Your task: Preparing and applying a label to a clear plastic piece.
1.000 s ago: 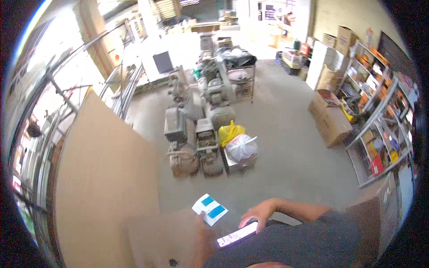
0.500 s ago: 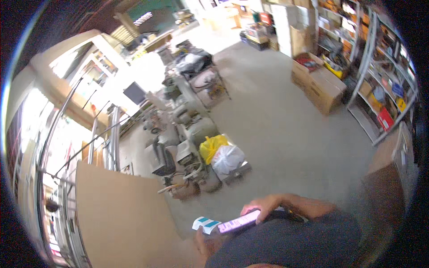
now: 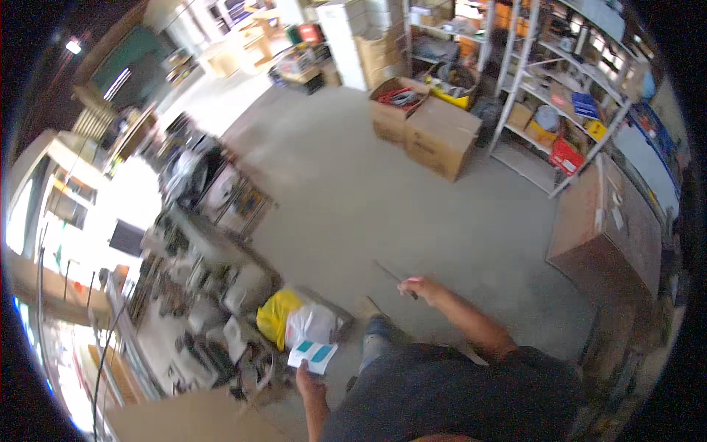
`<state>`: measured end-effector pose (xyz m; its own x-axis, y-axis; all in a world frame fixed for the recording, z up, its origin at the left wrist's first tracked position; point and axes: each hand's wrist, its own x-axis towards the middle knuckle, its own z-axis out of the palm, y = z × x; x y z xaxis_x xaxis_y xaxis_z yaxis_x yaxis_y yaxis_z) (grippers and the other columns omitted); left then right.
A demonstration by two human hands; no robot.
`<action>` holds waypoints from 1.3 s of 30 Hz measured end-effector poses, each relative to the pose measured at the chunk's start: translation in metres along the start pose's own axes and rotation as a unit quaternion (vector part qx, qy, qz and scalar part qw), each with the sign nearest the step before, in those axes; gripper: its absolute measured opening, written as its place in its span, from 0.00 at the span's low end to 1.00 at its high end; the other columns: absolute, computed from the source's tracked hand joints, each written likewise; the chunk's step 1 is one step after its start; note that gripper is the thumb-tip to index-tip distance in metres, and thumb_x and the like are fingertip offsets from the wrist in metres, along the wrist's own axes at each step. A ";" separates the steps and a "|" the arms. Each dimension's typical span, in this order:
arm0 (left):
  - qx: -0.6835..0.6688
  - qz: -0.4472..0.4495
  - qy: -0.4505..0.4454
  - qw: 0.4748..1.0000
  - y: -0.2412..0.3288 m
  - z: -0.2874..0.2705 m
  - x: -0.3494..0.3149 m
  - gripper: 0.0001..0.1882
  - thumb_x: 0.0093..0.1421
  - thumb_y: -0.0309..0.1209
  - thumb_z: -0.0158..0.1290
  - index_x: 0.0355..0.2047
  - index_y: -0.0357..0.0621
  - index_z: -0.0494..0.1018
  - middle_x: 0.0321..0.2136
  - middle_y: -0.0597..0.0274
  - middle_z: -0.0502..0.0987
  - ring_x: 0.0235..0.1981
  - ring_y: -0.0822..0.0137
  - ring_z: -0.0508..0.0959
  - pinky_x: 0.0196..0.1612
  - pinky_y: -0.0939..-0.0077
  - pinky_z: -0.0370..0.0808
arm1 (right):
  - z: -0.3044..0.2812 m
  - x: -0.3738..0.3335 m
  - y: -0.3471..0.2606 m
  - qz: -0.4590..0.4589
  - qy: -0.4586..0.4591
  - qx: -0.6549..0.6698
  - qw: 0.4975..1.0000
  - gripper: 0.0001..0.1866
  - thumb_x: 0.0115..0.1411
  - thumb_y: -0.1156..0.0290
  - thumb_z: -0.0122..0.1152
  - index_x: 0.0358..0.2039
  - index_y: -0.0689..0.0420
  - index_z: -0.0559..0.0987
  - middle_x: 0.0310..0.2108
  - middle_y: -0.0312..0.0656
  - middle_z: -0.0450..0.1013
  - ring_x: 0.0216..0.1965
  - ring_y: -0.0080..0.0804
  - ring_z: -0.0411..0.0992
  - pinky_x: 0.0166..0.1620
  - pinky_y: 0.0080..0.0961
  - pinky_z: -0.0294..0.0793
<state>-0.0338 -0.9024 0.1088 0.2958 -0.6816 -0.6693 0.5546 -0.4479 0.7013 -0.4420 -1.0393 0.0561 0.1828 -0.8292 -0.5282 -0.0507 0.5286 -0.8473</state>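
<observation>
Evidently both of the person's hands are occupied. The left hand [image 3: 311,384] pinches a white sheet [image 3: 319,359] marked with two teal blocks; to my eye it overlaps the lower part of a white bag [image 3: 309,323], though it is held up in the air. The right hand [image 3: 420,287], reaching out ahead, is closed round a slim dark object [image 3: 386,271] seen edge-on, too thin and blurred for me to say what it is. As for how far things have got, I can judge only this: both items are taken up, neither is set down, and no finished piece of work shows.

A shoe [image 3: 366,306] shows ahead of the person on the grey floor [image 3: 331,184]. Just beside the white bag sits a yellow bag [image 3: 276,317], with a crowd of grey machinery [image 3: 247,287] toward the left, and a brown board [image 3: 188,418] sits low in the corner. Across the room, an open carton [image 3: 387,121] with red stuff [image 3: 400,98] inside stands beside a closed carton [image 3: 442,140], near loaded metal shelving [image 3: 523,163]. A larger carton [image 3: 582,210] stands nearer, on the right.
</observation>
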 end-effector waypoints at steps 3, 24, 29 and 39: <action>-0.022 0.014 -0.041 0.999 0.010 0.015 0.077 0.21 0.65 0.39 0.48 0.52 0.37 0.69 0.43 0.52 0.78 0.43 0.57 0.78 0.45 0.61 0.74 | -0.045 0.058 0.049 0.098 0.053 -0.051 0.992 0.21 0.51 0.48 0.66 0.23 0.56 0.78 0.23 0.33 0.72 0.24 0.26 0.67 0.29 0.27 0.63; 0.411 0.120 -0.037 0.903 0.303 0.371 0.513 0.12 0.61 0.34 0.57 0.29 0.36 0.77 0.21 0.66 0.75 0.21 0.73 0.72 0.24 0.77 0.67 | -0.177 0.358 -0.058 0.243 0.300 0.122 0.914 0.22 0.54 0.47 0.63 0.33 0.55 0.82 0.25 0.41 0.75 0.22 0.31 0.70 0.26 0.33 0.66; 0.413 -0.046 0.077 0.906 0.208 0.265 0.579 0.18 0.58 0.43 0.58 0.30 0.37 0.78 0.19 0.60 0.76 0.23 0.65 0.75 0.25 0.70 0.69 | -0.290 0.556 -0.117 0.079 0.157 -0.075 0.982 0.21 0.53 0.47 0.62 0.30 0.54 0.82 0.20 0.40 0.73 0.17 0.31 0.66 0.24 0.31 0.63; 0.382 -0.113 0.280 0.873 0.186 0.351 0.652 0.28 0.53 0.51 0.57 0.32 0.31 0.79 0.28 0.49 0.81 0.34 0.53 0.81 0.36 0.61 0.76 | -0.290 0.855 -0.477 0.077 0.170 -0.124 0.975 0.14 0.48 0.56 0.67 0.22 0.53 0.78 0.19 0.32 0.70 0.23 0.27 0.67 0.30 0.25 0.64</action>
<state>-0.0110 -1.6336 -0.1111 0.6987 -0.2319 -0.6768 0.0302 -0.9356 0.3517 -0.5462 -2.0531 -0.0072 -0.1789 -0.7786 -0.6015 -0.2955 0.6257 -0.7220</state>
